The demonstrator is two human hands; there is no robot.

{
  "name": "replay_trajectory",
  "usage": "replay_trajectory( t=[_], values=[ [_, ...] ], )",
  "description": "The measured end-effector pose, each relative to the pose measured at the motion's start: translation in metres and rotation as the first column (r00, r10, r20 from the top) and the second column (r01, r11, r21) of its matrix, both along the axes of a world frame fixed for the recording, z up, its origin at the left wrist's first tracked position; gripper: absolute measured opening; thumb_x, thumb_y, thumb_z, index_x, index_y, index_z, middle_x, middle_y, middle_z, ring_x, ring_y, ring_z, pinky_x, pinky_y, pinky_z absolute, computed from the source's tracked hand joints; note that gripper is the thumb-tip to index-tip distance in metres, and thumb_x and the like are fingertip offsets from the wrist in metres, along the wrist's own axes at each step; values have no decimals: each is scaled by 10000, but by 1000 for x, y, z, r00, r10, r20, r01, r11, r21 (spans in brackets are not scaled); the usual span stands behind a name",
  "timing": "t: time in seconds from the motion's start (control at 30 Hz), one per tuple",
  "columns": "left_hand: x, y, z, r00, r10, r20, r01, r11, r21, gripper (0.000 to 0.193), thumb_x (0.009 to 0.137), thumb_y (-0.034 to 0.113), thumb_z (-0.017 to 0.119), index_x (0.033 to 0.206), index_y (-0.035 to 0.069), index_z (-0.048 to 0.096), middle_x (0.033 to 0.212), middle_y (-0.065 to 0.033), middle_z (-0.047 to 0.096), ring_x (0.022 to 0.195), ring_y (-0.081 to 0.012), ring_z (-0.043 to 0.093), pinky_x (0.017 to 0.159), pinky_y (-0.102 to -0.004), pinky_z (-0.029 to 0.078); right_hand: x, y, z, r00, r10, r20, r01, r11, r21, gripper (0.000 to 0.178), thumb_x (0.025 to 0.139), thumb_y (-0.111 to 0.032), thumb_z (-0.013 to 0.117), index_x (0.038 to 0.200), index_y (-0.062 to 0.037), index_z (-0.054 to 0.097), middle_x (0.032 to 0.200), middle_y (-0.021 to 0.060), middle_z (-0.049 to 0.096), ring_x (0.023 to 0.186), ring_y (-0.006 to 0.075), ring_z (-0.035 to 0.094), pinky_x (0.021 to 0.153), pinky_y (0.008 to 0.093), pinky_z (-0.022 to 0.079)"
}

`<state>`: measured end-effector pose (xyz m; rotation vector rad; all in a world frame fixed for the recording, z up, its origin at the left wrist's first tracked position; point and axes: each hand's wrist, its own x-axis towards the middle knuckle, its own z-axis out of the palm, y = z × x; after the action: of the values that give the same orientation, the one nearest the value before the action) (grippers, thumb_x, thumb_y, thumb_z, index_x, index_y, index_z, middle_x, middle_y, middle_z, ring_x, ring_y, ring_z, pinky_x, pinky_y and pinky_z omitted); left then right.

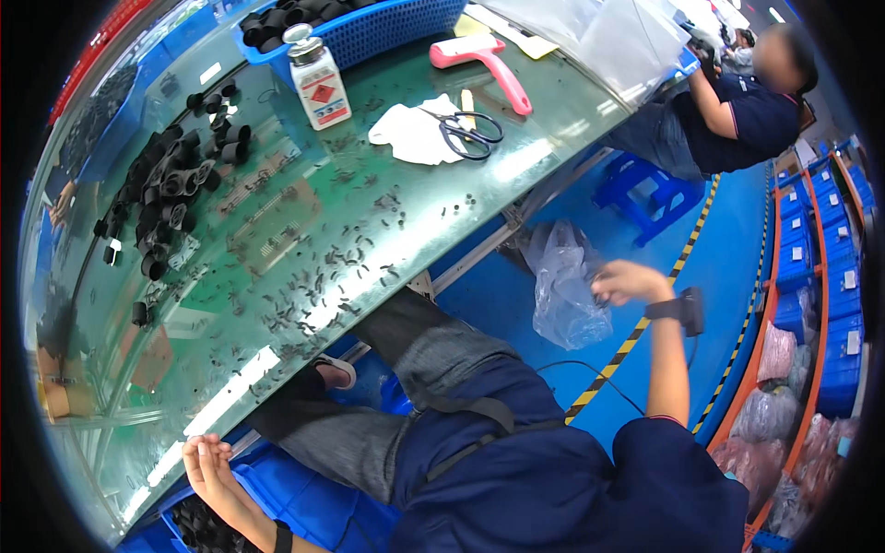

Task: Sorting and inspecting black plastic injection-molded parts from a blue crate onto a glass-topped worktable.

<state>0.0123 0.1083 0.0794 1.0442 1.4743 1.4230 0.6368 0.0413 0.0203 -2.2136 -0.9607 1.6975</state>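
Observation:
My left hand (pixel 210 472) is held at the table's near edge, beside a blue bin; its fingers are loosely bent and nothing shows in them. Out to the right, away from the table, my right hand (pixel 629 281) is closed, with something small and dark at its fingertips that I cannot make out. Just beside and below it is a clear plastic bag (pixel 567 295). Small black scraps (pixel 318 295) lie scattered over the green table (pixel 424 217). A pile of black ring-like parts (pixel 175 175) rests on its far left.
Scissors (pixel 470 136) lie on a white cloth (pixel 406 132) near a pink-handled roller (pixel 489 69). A white bottle (pixel 318 83) stands before a blue basket (pixel 387 37) of black parts. A blue bin (pixel 277 484), a blue stool (pixel 648 194), shelves (pixel 784 369) and a co-worker (pixel 728 115) surround me.

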Motion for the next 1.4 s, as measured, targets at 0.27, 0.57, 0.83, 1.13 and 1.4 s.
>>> replay_trajectory(
  t=[0.27, 0.57, 0.83, 1.13, 1.4],
  values=[
    [25, 10, 11, 995, -71, -77, 69, 997, -20, 151, 928, 128, 504, 1041, 29, 528, 898, -56, 561, 750, -101, 528, 697, -217, 413, 27, -43, -243, 831, -517, -208, 413, 822, -391, 186, 826, -41, 610, 682, 18, 508, 563, 35, 418, 449, 117, 353, 388, 270, 258],
    [57, 21, 13, 984, -64, -163, 43, 991, -127, 125, 925, 124, 512, 994, 24, 541, 877, -72, 583, 701, -101, 546, 667, -218, 426, 44, -55, -336, 768, -636, 74, 638, 769, -21, 138, 812, -51, 545, 702, 31, 527, 556, 122, 526, 407, 174, 484, 333, 308, 332],
    [76, 28, 12, 966, -111, -235, 65, 978, -197, 143, 919, 153, 541, 987, 28, 552, 848, -63, 588, 675, -84, 534, 646, -201, 432, 110, -40, -353, 580, -810, 90, 636, 519, 571, 144, 797, -83, 586, 840, 54, 600, 634, 109, 587, 508, 215, 592, 469, 335, 475],
    [73, 29, 9, 960, -121, -254, 67, 975, -214, 139, 923, 150, 534, 988, 28, 549, 870, -62, 587, 670, -74, 529, 647, -192, 433, 168, -8, -311, 652, -736, 181, 527, 612, 590, 617, 668, -136, 592, 1267, -21, 500, 1085, 199, 606, 972, 279, 577, 870, 329, 432],
    [75, 28, 14, 953, -110, -282, 49, 975, -215, 128, 924, 135, 518, 979, 24, 553, 859, -66, 595, 674, -81, 523, 684, -213, 428, 182, 18, -271, 562, -770, 300, 496, 605, 623, 491, 755, -212, 628, 1207, -39, 545, 939, 187, 654, 943, 284, 608, 830, 330, 452]
  ],
)
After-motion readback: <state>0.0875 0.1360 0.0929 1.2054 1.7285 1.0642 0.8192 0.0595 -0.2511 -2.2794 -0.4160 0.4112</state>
